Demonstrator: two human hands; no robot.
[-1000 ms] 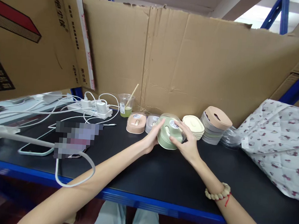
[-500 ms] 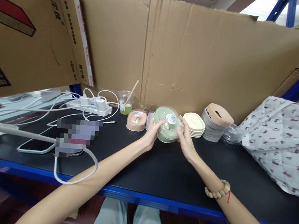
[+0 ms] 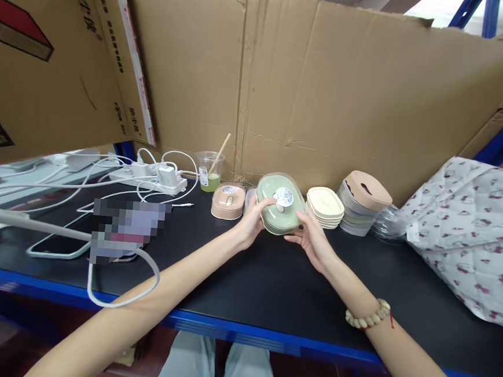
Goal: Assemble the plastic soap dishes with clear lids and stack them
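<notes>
A green oval lidded box [image 3: 278, 211] with a round white sticker on its lid is held up off the black table top [image 3: 270, 283] between both hands. My left hand [image 3: 254, 219] grips its left side, thumb on the lid. My right hand [image 3: 312, 240] supports its lower right edge with fingers spread under it. A pink box [image 3: 228, 202] of the same kind stands just left of it, and a grey one is mostly hidden behind the green box.
Right of the hands stand a stack of cream lids [image 3: 325, 207], a stack of grey and pink trays [image 3: 360, 203] and clear lids [image 3: 390, 224]. A patterned cloth [image 3: 474, 229] lies far right. A cup [image 3: 209, 172], power strip [image 3: 148, 176], cables and phone [image 3: 59, 246] lie left. Cardboard [image 3: 329, 90] walls the back.
The green box has been lifted and turned so its lid faces up more. My right hand slid from its top down under its right edge.
</notes>
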